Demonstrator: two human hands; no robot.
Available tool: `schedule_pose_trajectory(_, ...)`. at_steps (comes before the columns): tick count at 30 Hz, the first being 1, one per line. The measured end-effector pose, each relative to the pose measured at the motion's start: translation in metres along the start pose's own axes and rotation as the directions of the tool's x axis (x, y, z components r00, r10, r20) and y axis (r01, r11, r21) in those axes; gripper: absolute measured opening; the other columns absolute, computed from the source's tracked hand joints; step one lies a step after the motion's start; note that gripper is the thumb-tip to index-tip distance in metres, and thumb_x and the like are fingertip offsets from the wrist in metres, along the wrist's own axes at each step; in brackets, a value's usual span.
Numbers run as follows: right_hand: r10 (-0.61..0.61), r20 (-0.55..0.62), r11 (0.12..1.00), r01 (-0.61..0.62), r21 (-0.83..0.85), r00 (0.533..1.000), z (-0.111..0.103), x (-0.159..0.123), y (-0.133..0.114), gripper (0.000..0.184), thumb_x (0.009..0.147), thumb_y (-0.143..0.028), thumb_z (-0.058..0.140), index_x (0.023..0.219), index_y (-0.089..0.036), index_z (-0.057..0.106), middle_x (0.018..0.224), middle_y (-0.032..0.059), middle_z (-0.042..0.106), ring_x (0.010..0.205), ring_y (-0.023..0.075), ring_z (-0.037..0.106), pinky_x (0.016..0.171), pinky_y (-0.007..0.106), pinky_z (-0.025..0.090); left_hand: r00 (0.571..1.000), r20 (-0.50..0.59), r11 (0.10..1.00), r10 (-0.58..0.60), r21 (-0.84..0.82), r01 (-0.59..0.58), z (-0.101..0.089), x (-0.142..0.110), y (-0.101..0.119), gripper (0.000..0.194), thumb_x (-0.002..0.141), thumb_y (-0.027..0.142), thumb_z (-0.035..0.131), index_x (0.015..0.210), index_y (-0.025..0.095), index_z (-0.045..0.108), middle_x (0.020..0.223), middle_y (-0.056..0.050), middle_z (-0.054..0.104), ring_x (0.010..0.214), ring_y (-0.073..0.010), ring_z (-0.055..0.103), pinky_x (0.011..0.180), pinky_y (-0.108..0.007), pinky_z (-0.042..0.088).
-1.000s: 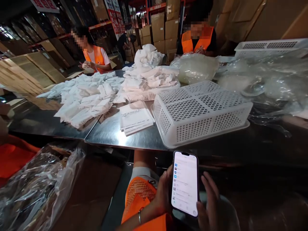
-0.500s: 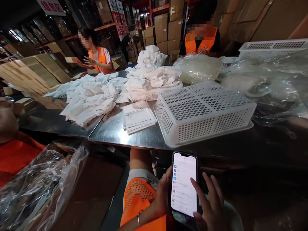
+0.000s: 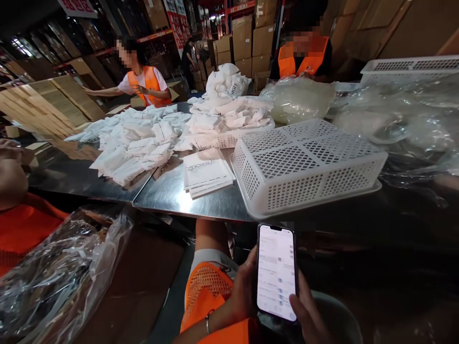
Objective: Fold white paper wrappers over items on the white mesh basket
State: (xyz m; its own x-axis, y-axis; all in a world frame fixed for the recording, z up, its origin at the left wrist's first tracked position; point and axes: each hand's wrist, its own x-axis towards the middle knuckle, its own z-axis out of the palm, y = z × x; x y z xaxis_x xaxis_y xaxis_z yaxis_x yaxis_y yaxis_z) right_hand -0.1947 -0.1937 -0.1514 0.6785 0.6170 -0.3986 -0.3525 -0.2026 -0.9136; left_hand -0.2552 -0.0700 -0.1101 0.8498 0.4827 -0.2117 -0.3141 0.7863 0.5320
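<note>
A smartphone [image 3: 276,272] with a lit white screen stands upright above my lap, below the table edge. My left hand [image 3: 244,286] is closed around its left side, the fingers partly hidden behind it. On the other side my right hand [image 3: 309,308] grips the phone too, its thumb at the lower right of the screen and its fingers behind the right edge. Rows of small text and icons show on the screen, too small to read. Beyond the phone an upturned white plastic basket [image 3: 301,165] lies on the metal table [image 3: 168,193], beside a stack of flat white printed bags [image 3: 206,172].
White packages [image 3: 138,138] are heaped on the left, more fill a basket behind. Clear plastic bags [image 3: 405,119] cover the right. Two co-workers in orange vests [image 3: 152,83] are across the table; another person sits at left by a plastic-lined carton [image 3: 71,277].
My right hand has gone from spread fingers over the screen to holding the phone's right side. The screen shows a different page. The far-left co-worker's arm now reaches toward the cartons.
</note>
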Motion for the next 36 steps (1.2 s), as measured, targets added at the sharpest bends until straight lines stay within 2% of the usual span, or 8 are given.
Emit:
schedule_pose_trajectory(3, 0.076, 0.121, 0.993, -0.086, 0.078, 0.99, -0.003, -0.003, -0.004, 0.102, 0.073, -0.065, 0.062, 0.15, -0.031, 0.006, 0.151, 0.0119, 0.036, 0.12, 0.0329, 0.054, 0.075, 0.04, 0.056, 0.993, 0.113, 0.998, 0.045, 0.046, -0.05, -0.002, 0.0, 0.001, 0.065, 0.076, 0.056, 0.064, 0.13, 0.02, 0.059, 0.129, -0.011, 0.06, 0.122, -0.0343, 0.051, 0.101, -0.041, 0.04)
schedule_pose_trajectory(6, 0.071, 0.168, 0.993, -0.086, 0.084, 0.983, -0.003, -0.007, -0.011, 0.112, 0.07, -0.063, 0.067, 0.15, -0.031, -0.003, 0.141, 0.0172, 0.048, 0.085, 0.0283, 0.067, 0.051, 0.034, 0.051, 0.982, 0.181, 0.993, 0.05, 0.093, -0.068, -0.005, 0.001, 0.002, 0.065, 0.081, 0.052, 0.059, 0.136, 0.019, 0.053, 0.129, -0.012, 0.06, 0.118, -0.0325, 0.054, 0.096, -0.04, 0.042)
schedule_pose_trajectory(13, 0.031, 0.163, 0.995, -0.045, 0.087, 0.986, 0.007, -0.009, -0.016, 0.116, 0.066, -0.066, 0.069, 0.15, -0.027, -0.001, 0.127, 0.0195, 0.058, 0.065, 0.0211, 0.063, 0.047, 0.031, 0.047, 0.983, 0.177, 0.992, 0.048, 0.102, -0.067, -0.009, 0.001, 0.002, 0.056, 0.082, 0.048, 0.056, 0.133, 0.024, 0.056, 0.131, -0.01, 0.059, 0.12, -0.0315, 0.053, 0.097, -0.038, 0.042)
schedule_pose_trajectory(18, 0.036, 0.064, 0.997, -0.041, 0.071, 0.997, 0.013, -0.01, -0.019, 0.115, 0.064, -0.062, 0.073, 0.15, -0.028, 0.004, 0.131, 0.0178, 0.054, 0.07, 0.0226, 0.062, 0.045, 0.031, 0.047, 0.982, 0.182, 0.991, 0.06, 0.104, -0.08, -0.013, 0.001, 0.0, 0.057, 0.082, 0.049, 0.054, 0.133, 0.025, 0.055, 0.134, -0.009, 0.057, 0.121, -0.0327, 0.051, 0.1, -0.042, 0.04)
schedule_pose_trajectory(22, 0.128, 0.111, 0.946, -0.155, 0.285, 0.986, 0.012, -0.013, -0.024, 0.105, 0.071, -0.058, 0.069, 0.15, -0.033, 0.005, 0.132, 0.0143, 0.054, 0.086, 0.0274, 0.064, 0.051, 0.034, 0.051, 0.988, 0.147, 0.986, 0.051, 0.15, -0.073, -0.016, 0.001, -0.001, 0.059, 0.076, 0.046, 0.062, 0.13, 0.024, 0.057, 0.127, -0.008, 0.061, 0.113, -0.0315, 0.056, 0.092, -0.04, 0.044)
schedule_pose_trajectory(26, 0.145, 0.143, 0.901, -0.191, 0.39, 0.979, 0.012, -0.014, -0.025, 0.107, 0.072, -0.054, 0.069, 0.151, -0.034, 0.001, 0.134, 0.0138, 0.053, 0.09, 0.0296, 0.064, 0.045, 0.031, 0.049, 0.989, 0.136, 0.955, 0.053, 0.282, -0.089, -0.023, 0.0, -0.004, 0.066, 0.065, 0.038, 0.077, 0.126, 0.025, 0.055, 0.116, -0.006, 0.064, 0.106, -0.0286, 0.059, 0.086, -0.036, 0.046)
schedule_pose_trajectory(32, 0.095, 0.13, 0.943, -0.131, 0.305, 0.987, 0.014, -0.013, -0.014, 0.102, 0.073, -0.052, 0.07, 0.15, -0.034, 0.006, 0.142, 0.0143, 0.046, 0.097, 0.0312, 0.062, 0.044, 0.03, 0.051, 0.989, 0.117, 0.878, 0.089, 0.459, -0.133, -0.023, 0.002, -0.004, 0.069, 0.068, 0.047, 0.078, 0.125, 0.021, 0.048, 0.116, -0.008, 0.061, 0.108, -0.0265, 0.056, 0.093, -0.037, 0.044)
schedule_pose_trajectory(36, 0.084, 0.121, 0.947, -0.117, 0.298, 0.989, 0.014, -0.013, -0.016, 0.094, 0.075, -0.053, 0.068, 0.149, -0.03, 0.014, 0.143, 0.0159, 0.044, 0.094, 0.0303, 0.063, 0.044, 0.03, 0.051, 0.991, 0.084, 0.847, 0.099, 0.515, -0.129, -0.018, 0.002, -0.004, 0.068, 0.067, 0.042, 0.079, 0.124, 0.022, 0.045, 0.114, -0.008, 0.061, 0.103, -0.0242, 0.057, 0.089, -0.036, 0.045)
